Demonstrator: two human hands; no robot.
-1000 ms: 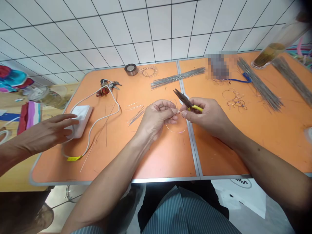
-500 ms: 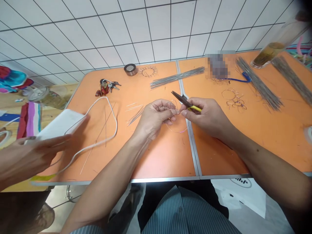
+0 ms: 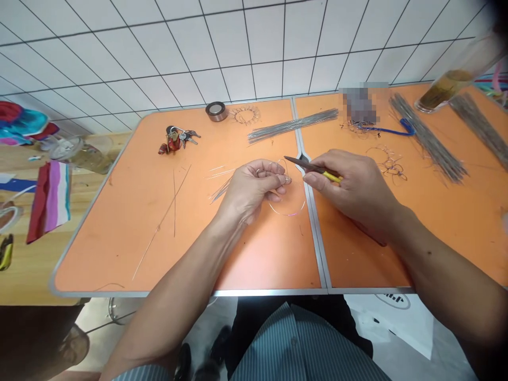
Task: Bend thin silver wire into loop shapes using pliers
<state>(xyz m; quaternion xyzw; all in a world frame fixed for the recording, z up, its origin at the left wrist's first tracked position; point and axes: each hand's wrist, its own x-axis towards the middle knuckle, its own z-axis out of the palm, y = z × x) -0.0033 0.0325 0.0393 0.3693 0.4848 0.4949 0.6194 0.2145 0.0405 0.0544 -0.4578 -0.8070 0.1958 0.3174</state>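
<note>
My right hand [image 3: 353, 180] has now drawn back a little from the thin wire loop [image 3: 292, 214], with its fingers closed around the pliers [image 3: 313, 166], so only my left hand [image 3: 248, 193] holds the loop. The left fingers are pinched together on it, and its beaded part curves just beside them.

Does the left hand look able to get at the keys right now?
Probably yes: between the left hand and the keys only thin loose wires lie flat, though its fingers are holding a wire loop.
</note>
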